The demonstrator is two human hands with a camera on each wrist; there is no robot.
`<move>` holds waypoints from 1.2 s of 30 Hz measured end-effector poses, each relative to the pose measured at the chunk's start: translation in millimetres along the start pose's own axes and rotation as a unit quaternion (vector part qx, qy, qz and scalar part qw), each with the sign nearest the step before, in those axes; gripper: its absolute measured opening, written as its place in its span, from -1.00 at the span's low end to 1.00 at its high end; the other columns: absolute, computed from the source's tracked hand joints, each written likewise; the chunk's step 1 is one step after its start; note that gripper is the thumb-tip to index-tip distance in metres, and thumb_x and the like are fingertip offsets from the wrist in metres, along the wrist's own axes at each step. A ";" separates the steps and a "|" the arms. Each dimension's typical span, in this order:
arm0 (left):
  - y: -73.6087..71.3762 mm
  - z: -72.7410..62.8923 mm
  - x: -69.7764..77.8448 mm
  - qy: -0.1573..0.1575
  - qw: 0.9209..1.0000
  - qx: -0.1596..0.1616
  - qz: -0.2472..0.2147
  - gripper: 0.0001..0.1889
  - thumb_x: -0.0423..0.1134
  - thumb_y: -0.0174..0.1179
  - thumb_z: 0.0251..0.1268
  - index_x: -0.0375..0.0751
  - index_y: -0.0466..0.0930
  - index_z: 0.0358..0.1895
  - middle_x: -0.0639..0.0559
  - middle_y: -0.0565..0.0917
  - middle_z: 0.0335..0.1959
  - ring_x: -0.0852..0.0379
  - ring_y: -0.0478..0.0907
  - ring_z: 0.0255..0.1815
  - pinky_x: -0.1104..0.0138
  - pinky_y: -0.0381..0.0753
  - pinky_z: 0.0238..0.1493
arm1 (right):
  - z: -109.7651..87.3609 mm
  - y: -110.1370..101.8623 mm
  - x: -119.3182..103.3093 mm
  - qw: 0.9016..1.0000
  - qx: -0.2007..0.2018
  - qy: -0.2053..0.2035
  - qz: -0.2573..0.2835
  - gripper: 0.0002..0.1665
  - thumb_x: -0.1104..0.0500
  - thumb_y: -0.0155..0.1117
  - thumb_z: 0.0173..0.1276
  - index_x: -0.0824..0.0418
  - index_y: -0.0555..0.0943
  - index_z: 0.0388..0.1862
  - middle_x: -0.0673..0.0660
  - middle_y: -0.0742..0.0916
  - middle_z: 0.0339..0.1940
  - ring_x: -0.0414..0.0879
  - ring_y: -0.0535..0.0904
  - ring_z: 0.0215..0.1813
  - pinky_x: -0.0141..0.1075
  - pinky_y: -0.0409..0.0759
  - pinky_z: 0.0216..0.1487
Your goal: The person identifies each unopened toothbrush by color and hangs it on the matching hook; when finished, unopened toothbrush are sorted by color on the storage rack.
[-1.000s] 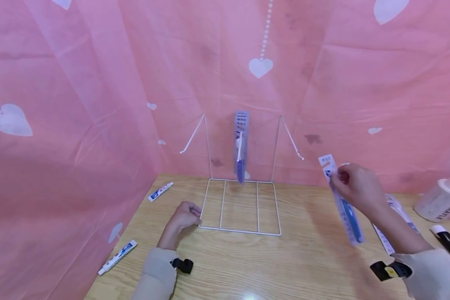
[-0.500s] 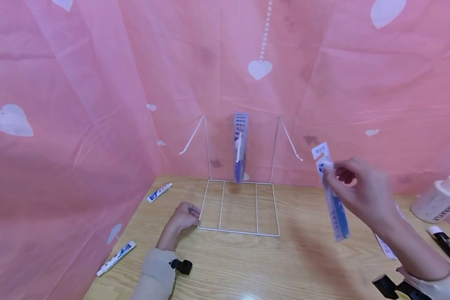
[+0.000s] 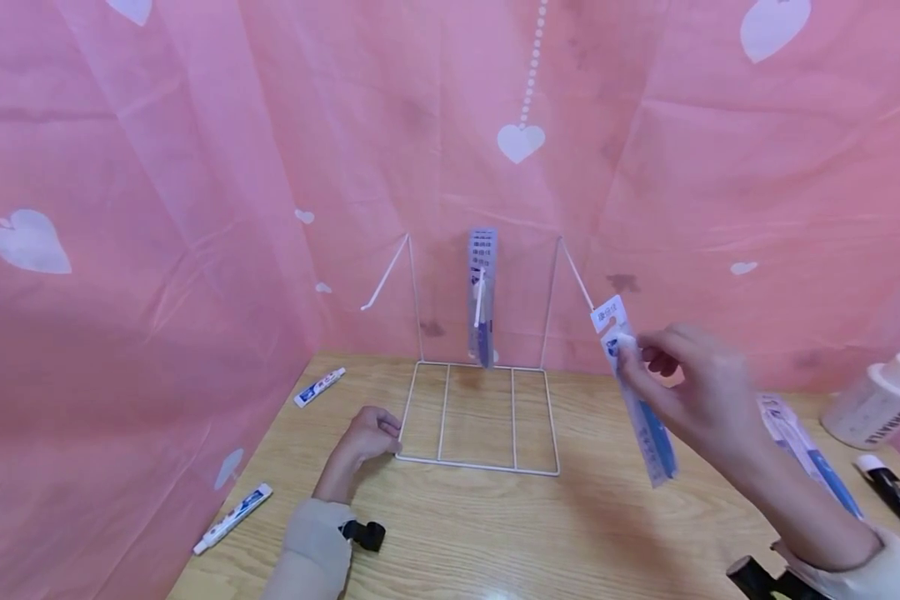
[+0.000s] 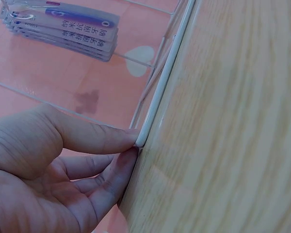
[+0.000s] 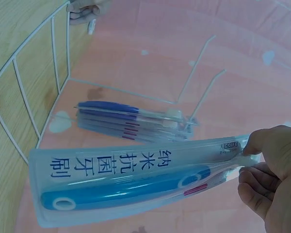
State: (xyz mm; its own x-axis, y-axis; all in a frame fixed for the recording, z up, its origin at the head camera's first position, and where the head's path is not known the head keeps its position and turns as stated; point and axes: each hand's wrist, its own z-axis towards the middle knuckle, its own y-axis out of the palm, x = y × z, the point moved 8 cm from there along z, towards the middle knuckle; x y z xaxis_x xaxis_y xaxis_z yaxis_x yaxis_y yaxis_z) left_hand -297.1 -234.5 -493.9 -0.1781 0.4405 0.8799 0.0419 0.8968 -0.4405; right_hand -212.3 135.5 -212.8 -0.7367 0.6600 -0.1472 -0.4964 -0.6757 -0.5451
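Head view: right hand (image 3: 701, 387) pinches slanted clear-plastic pack (image 3: 640, 422), blue toothbrush (image 3: 658, 442) inside; top end, left of hand, by right prong (image 3: 576, 272) of white wire rack (image 3: 477, 464), contact unclear. Left wrist: left hand (image 4: 58, 167) pinches rack corner (image 4: 142, 138). Right wrist: pack's long axis leads away from hand.

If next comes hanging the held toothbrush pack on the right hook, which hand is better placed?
Probably the right hand: it pinches the pack, whose top appears near the right hook. The left hand holds the rack by a front corner, farther away.
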 end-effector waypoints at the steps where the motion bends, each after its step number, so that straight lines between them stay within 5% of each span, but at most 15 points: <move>1: -0.3 0.0 0.1 0.000 1.000 0.001 0.001 -0.65 -0.63 0.37 -0.19 -0.44 0.60 -0.20 -0.13 0.59 -0.34 0.00 0.54 -0.30 0.27 0.61 -0.22 | 0.5 2.6 0.0 1.000 -0.003 0.000 -0.003 -0.86 0.30 0.41 0.08 0.28 0.71 -0.33 -0.02 0.63 -0.52 -0.22 0.43 -0.46 -0.53 0.39 -0.40; 9: -1.7 -0.1 1.8 -0.001 1.000 0.005 0.009 -0.65 -0.62 0.38 -0.17 -0.42 0.61 -0.19 -0.12 0.59 -0.33 0.00 0.53 -0.28 0.27 0.59 -0.21 | 3.4 21.7 9.7 0.999 -0.029 0.027 -0.031 -0.86 0.31 0.43 0.10 0.29 0.71 -0.32 0.01 0.64 -0.50 -0.16 0.49 -0.49 -0.57 0.38 -0.42; 17: -0.6 1.3 -1.0 0.004 1.000 0.001 0.007 -0.65 -0.62 0.38 -0.20 -0.41 0.61 -0.21 -0.11 0.59 -0.35 0.01 0.53 -0.30 0.27 0.59 -0.23 | 9.4 46.0 31.0 0.995 -0.044 0.083 -0.028 -0.90 0.32 0.39 0.21 0.36 0.68 -0.32 0.14 0.67 -0.48 -0.08 0.52 -0.51 -0.40 0.47 -0.51; 22: -1.8 1.5 -0.6 0.002 1.000 0.003 0.005 -0.65 -0.62 0.38 -0.20 -0.42 0.61 -0.21 -0.11 0.59 -0.36 0.01 0.53 -0.30 0.29 0.59 -0.24 | 20.5 63.5 43.8 0.993 -0.048 0.109 -0.018 -0.91 0.30 0.37 0.24 0.33 0.64 -0.38 0.15 0.67 -0.53 -0.05 0.53 -0.54 -0.31 0.43 -0.54; 28: -2.2 0.7 -1.4 -0.006 1.000 0.002 0.007 -0.66 -0.61 0.38 -0.19 -0.41 0.61 -0.21 -0.11 0.59 -0.36 0.01 0.53 -0.30 0.29 0.57 -0.25 | 34.8 87.7 64.4 0.988 -0.048 0.145 -0.015 -0.78 0.26 0.32 0.21 0.25 0.51 -0.59 0.07 0.51 -0.68 -0.08 0.31 -0.61 -0.25 0.20 -0.59; 36: -1.7 3.0 -3.2 -0.013 1.000 0.000 0.000 -0.64 -0.61 0.38 -0.16 -0.40 0.61 -0.18 -0.11 0.59 -0.33 -0.01 0.53 -0.27 0.27 0.58 -0.21 | 55.1 113.6 93.9 0.980 -0.027 0.199 0.005 -0.82 0.24 0.26 0.17 0.28 0.56 -0.58 0.15 0.62 -0.67 -0.10 0.41 -0.63 -0.31 0.32 -0.58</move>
State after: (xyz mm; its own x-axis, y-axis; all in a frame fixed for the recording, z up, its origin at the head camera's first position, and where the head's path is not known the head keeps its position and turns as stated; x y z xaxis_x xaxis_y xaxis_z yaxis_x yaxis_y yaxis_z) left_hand -299.5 -237.6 -496.5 -0.2040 0.4396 0.8747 0.0418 0.8966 -0.4409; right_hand -363.2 102.6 -243.1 -0.4996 0.7361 -0.4567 -0.4567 -0.6718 -0.5832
